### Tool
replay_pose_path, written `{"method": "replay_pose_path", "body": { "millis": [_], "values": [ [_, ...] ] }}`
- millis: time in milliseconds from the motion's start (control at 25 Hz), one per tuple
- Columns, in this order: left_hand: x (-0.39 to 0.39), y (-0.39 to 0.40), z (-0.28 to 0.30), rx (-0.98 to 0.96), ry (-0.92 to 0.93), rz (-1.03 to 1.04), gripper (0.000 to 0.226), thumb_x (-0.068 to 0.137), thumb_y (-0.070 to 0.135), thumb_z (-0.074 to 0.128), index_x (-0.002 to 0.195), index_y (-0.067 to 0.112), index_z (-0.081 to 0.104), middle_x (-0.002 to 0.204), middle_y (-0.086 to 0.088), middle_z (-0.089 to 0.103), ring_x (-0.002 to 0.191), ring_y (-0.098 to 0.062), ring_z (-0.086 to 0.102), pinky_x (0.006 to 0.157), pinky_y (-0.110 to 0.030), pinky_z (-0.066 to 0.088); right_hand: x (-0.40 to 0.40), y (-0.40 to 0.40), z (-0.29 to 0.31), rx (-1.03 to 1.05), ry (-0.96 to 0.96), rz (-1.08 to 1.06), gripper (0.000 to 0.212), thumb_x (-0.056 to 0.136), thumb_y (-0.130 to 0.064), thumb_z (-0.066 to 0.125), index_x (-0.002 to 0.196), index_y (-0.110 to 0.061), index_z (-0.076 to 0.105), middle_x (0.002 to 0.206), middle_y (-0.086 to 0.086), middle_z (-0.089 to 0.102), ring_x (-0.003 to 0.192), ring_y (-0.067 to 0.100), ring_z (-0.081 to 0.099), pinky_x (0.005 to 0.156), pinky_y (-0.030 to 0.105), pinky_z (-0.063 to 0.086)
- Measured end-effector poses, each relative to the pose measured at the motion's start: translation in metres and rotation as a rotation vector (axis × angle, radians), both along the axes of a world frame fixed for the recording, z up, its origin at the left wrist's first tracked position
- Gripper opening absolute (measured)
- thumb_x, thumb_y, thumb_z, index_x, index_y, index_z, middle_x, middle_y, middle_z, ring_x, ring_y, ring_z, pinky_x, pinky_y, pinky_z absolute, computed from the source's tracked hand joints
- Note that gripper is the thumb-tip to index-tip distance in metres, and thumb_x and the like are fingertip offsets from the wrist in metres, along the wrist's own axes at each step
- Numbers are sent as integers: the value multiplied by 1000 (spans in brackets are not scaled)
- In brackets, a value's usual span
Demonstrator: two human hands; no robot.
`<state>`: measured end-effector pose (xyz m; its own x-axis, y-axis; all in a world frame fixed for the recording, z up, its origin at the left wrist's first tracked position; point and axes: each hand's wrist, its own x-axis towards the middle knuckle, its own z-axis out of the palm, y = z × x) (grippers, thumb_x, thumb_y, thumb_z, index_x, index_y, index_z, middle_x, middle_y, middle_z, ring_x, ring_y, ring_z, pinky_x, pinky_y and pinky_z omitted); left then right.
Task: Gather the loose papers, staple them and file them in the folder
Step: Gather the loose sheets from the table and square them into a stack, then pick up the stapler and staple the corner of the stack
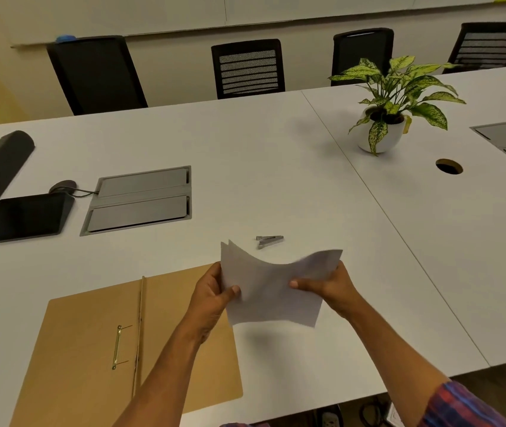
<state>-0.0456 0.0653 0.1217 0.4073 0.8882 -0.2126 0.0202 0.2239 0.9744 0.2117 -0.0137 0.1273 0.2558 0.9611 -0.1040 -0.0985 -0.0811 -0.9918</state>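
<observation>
Head view: a small stack of white papers (271, 291) is held above the white surface (276, 167), just off centre toward 5 o'clock. Left hand (214, 295) is clamped on the stack's left edge, thumb on top; right hand (327, 286) is clamped on the right edge, thumb on top. Sheets are bowed in the middle, upper corners fanned, right upper corner blurred. An open tan folder (91, 349) is laid flat at 7 o'clock, with a brass fastener (117, 347) on its left leaf; the left forearm crosses its right leaf. A small metal stapler (270, 241) is seen on the surface just beyond the papers, at 12 o'clock from them, apart from them. A potted plant (395, 103) stands at 2 o'clock, a dark tablet (28, 217) at 9 o'clock, a grey cable hatch (140, 200) at 10 o'clock. A plaid sleeve (461, 405) is visible at 5 o'clock.
</observation>
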Motion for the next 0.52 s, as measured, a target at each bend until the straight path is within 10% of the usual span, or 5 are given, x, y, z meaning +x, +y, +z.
{"method": "replay_pose_path", "body": {
  "millis": [280, 360, 440, 520],
  "values": [
    [-6, -21, -6, 38, 174, 193, 23, 93, 4, 63, 100, 25, 71, 93, 12, 79, 91, -3, 72, 73, -14, 54, -4, -9, -41, -68, -72, 25, 31, 62, -9, 95, 87, -16, 77, 87, 4, 78, 85, 21, 74, 71, 31, 60],
    [-7, -22, -10, 49, 227, 211, 22, 93, 9, 64, 95, 29, 74, 91, 16, 79, 89, -5, 73, 73, -18, 55, 0, -7, -60, -151, -51, 60, 46, 61, -38, 94, 94, -10, 77, 94, 7, 79, 91, 24, 74, 79, 37, 61],
    [-9, -22, -11, 59, 267, 253, 27, 92, 11, 66, 89, 37, 73, 84, 22, 78, 84, -3, 73, 76, -23, 55, 7, 7, -71, -215, 29, -16, 92, 71, -75, 69, 99, 13, 68, 101, 25, 73, 100, 36, 70, 87, 45, 56],
    [-10, -20, -11, 72, 284, 290, 31, 90, 10, 68, 88, 41, 72, 82, 24, 77, 83, -2, 73, 77, -25, 55, 17, 32, -65, -304, 49, -145, 94, 90, -76, 33, 96, 10, 69, 98, 25, 72, 95, 34, 69, 87, 42, 52]
  ]
}}
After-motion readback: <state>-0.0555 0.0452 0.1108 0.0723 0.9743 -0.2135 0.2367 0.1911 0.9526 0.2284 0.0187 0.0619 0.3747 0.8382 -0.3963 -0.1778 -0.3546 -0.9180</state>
